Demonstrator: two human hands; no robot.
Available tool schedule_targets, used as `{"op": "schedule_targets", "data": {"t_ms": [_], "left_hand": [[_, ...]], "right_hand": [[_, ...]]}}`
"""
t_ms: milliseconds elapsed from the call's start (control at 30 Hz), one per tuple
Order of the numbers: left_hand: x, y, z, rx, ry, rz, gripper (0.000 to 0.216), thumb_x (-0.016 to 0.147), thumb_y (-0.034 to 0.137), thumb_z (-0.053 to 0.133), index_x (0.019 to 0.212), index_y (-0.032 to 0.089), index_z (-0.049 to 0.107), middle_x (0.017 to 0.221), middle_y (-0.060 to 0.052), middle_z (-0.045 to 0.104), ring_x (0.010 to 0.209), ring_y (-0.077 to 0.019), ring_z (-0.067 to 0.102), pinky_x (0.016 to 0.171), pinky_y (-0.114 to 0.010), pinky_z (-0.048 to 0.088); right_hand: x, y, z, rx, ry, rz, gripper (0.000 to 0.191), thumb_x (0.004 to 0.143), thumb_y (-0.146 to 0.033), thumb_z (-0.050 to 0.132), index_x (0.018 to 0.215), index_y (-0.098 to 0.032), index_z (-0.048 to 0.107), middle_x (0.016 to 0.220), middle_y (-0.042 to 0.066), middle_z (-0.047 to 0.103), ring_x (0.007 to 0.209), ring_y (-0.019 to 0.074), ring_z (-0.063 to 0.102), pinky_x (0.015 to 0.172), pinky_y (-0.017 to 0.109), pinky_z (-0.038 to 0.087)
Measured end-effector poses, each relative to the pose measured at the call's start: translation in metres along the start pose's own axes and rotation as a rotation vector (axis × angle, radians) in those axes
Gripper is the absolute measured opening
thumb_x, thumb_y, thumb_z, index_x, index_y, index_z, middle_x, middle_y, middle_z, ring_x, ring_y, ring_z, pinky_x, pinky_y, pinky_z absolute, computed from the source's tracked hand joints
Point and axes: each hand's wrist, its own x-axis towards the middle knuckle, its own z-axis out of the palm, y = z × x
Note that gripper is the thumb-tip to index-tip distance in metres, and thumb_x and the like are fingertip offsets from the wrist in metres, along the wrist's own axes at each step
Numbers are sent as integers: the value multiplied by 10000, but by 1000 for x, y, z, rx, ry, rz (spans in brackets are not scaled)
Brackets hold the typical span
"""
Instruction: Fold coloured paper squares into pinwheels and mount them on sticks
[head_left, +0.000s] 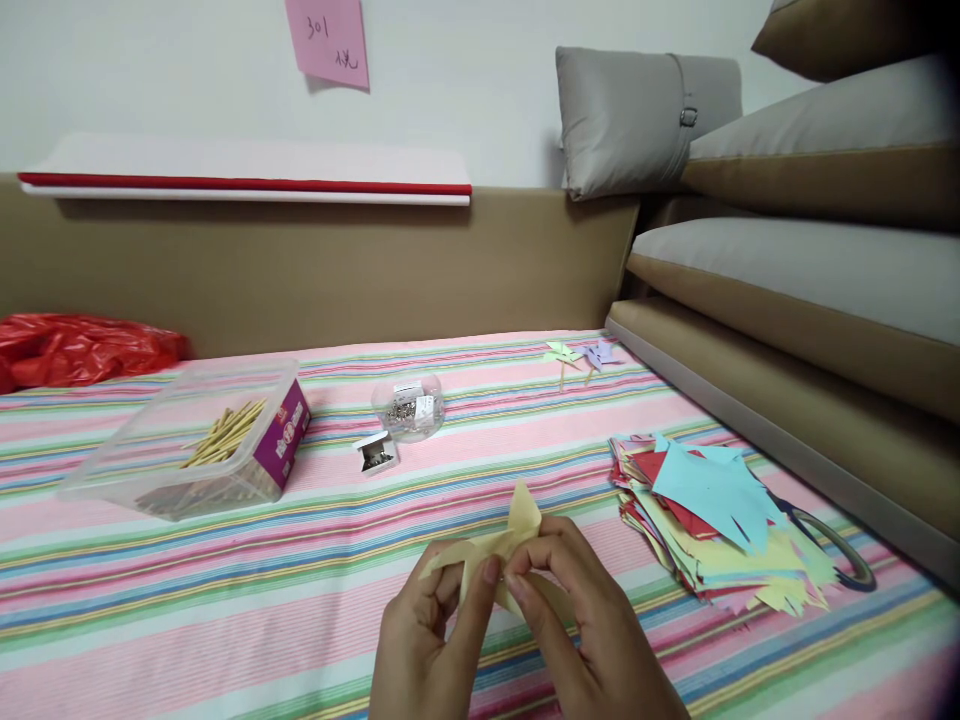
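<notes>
yellow paper piece (491, 545): held up over the striped cloth (300, 600), left of the paper stack (720, 500), which served as landmark. one tip stood up; other flaps splayed about both hands.

left hand (420, 640): pinching the paper, thumb on the near face, fingers curled behind. right hand (589, 610): pinching close beside, thumb and forefinger near the middle. whether a pin sat between them, could not tell; the fingers hid it.

risks, as judged: thin paper, two grips close together; an uneven pull could have torn or creased it near the middle. a thumb slipping could have let a folded flap spring loose. if a pin was there, a hard push might have pricked a fingertip.

well left of the stack: small white box (375, 453), open, dark metal bits inside; a knock could have spilled them. just behind it, clear round dish (412, 436).

stack itself: uneven, edges sticking out, scissors (870, 577) partly covered at its right; dragging them out could have scattered sheets.
</notes>
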Motion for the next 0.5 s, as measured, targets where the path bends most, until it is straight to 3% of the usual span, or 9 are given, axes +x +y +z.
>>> {"op": "schedule_targets", "data": {"t_ms": [500], "left_hand": [[-2, -8, -1, 112, 39, 144, 180, 883, 366, 669, 961, 217, 732, 941, -61, 772, 791, -196, 683, 762, -271, 529]], "right_hand": [[0, 1, 4, -11, 33, 3, 179, 1011, -310, 426, 906, -237, 552, 921, 20, 559, 848, 154, 590, 762, 246, 481]]}}
